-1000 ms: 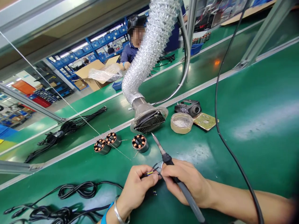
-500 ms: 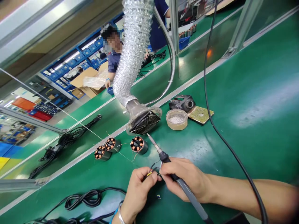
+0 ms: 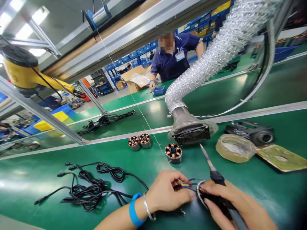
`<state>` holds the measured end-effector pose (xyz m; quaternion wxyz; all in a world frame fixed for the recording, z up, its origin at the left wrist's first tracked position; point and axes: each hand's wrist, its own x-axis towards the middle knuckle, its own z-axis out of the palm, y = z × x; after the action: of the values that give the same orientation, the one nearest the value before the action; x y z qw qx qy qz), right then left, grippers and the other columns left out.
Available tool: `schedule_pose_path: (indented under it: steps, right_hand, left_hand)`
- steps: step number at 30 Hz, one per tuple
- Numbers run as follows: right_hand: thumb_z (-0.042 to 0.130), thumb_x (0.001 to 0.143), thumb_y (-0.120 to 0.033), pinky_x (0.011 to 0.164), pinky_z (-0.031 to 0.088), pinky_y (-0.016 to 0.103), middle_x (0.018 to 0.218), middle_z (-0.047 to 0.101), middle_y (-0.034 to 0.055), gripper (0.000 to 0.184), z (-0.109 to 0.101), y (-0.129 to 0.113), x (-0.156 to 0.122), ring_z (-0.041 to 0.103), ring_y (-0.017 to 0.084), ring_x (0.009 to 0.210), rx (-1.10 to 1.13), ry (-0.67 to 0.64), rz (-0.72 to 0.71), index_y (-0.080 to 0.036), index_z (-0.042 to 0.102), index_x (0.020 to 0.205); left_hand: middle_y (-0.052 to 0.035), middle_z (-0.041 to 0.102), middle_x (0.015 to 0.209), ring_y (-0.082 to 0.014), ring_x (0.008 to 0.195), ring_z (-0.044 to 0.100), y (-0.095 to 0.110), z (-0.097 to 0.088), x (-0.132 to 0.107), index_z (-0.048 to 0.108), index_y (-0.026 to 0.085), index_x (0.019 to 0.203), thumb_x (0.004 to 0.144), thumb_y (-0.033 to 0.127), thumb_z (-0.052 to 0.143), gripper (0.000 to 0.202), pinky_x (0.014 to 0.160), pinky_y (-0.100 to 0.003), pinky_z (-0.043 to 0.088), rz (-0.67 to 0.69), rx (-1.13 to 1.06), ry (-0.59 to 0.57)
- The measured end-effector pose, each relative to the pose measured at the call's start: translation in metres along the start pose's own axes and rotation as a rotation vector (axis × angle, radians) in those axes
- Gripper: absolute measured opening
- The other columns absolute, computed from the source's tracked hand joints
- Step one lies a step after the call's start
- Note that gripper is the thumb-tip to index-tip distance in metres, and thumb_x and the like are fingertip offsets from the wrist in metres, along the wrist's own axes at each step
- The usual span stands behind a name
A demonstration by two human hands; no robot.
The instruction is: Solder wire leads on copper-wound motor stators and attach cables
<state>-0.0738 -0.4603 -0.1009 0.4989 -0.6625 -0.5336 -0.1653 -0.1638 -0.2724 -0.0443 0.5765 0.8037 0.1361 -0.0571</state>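
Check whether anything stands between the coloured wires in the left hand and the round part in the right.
Nothing visible does: the wires poke out of the left hand toward the round part in the right hand. The soldering iron, also in that hand, points away from them. Whether wires and part touch is unclear.

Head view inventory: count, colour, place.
bench: 1, green, foreground
soldering iron: 1, grey, right hand
round part: 1, silver, right hand
wires: several, yellow/blue/black, left hand
wound cores: 3, copper, centre
coiled cables: several, black, bench left
cable bundle: 1, black, midground left
fume hood: 1, grey, centre
duct: 1, silver, above hood
dish: 1, yellowish, bench right
stand: 1, black, behind dish
plate: 1, yellowish, beside dish
bins: several, blue, background
spool: 1, blue, top
hanging device: 1, yellow, upper left
co-worker: 1 clearly, navy shirt, background
left hand, right hand: 2, foreground
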Motion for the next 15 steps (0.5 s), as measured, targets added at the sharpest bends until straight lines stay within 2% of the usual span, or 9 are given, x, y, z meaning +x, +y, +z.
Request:
schedule_pose_path:
  steps: [2,4,6,8,11,13,15]
  right_hand:
    - [0.054,0.084,-0.011,0.065,0.058,0.029,0.096,0.069,0.0075,0.028,-0.011,-0.003,0.010,0.069,0.020,0.076,-0.028,-0.056,0.018,-0.020,0.054,0.111]
    - [0.053,0.087,-0.013,0.068,0.058,0.030,0.101,0.069,0.0089,0.025,-0.020,-0.003,0.019,0.069,0.020,0.079,-0.096,-0.099,0.045,-0.020,0.054,0.110]
    - [0.053,0.089,-0.016,0.075,0.059,0.030,0.106,0.069,0.0103,0.023,-0.027,0.000,0.023,0.070,0.021,0.090,-0.140,-0.166,0.092,-0.021,0.053,0.111]
    - [0.052,0.091,-0.017,0.080,0.058,0.028,0.108,0.068,0.0107,0.021,-0.030,0.003,0.023,0.069,0.021,0.101,-0.130,-0.251,0.124,-0.021,0.052,0.112]
    - [0.051,0.093,-0.015,0.080,0.058,0.026,0.105,0.068,0.0099,0.019,-0.027,0.005,0.023,0.069,0.021,0.103,-0.115,-0.299,0.116,-0.020,0.052,0.111]
    - [0.052,0.093,-0.013,0.079,0.058,0.026,0.102,0.069,0.0096,0.019,-0.024,0.006,0.023,0.070,0.020,0.099,-0.123,-0.268,0.091,-0.020,0.052,0.111]
    - [0.052,0.093,-0.014,0.077,0.059,0.026,0.102,0.071,0.0098,0.018,-0.022,0.007,0.023,0.072,0.020,0.094,-0.126,-0.240,0.065,-0.020,0.054,0.110]
  left_hand:
    - [-0.0007,0.065,0.074,-0.0122,0.067,0.057,0.007,-0.013,-0.003,0.066,0.014,0.083,0.068,0.013,0.062,0.015,0.064,-0.022,0.045,0.133,0.126,0.042]
    - [-0.0028,0.069,0.080,-0.0148,0.075,0.062,0.015,-0.033,-0.008,0.062,0.016,0.079,0.070,0.008,0.057,0.013,0.071,-0.025,0.049,0.199,0.222,0.081]
    - [-0.0035,0.071,0.082,-0.0164,0.077,0.065,0.021,-0.058,-0.018,0.057,0.018,0.078,0.077,0.012,0.056,0.006,0.072,-0.026,0.051,0.187,0.285,0.145]
    - [-0.0030,0.072,0.082,-0.0165,0.075,0.067,0.023,-0.084,-0.033,0.053,0.020,0.085,0.087,0.022,0.053,0.004,0.069,-0.027,0.053,0.136,0.291,0.222]
    - [-0.0023,0.072,0.082,-0.0157,0.071,0.067,0.013,-0.117,-0.061,0.050,0.021,0.097,0.092,0.030,0.051,0.010,0.068,-0.029,0.055,0.083,0.276,0.319]
    - [-0.0037,0.072,0.089,-0.0166,0.077,0.068,0.001,-0.130,-0.079,0.048,0.021,0.103,0.088,0.027,0.058,0.018,0.072,-0.030,0.056,0.076,0.259,0.300]
    - [-0.0067,0.071,0.103,-0.0186,0.091,0.069,-0.014,-0.134,-0.092,0.047,0.021,0.106,0.084,0.020,0.061,0.026,0.081,-0.033,0.057,0.086,0.225,0.260]
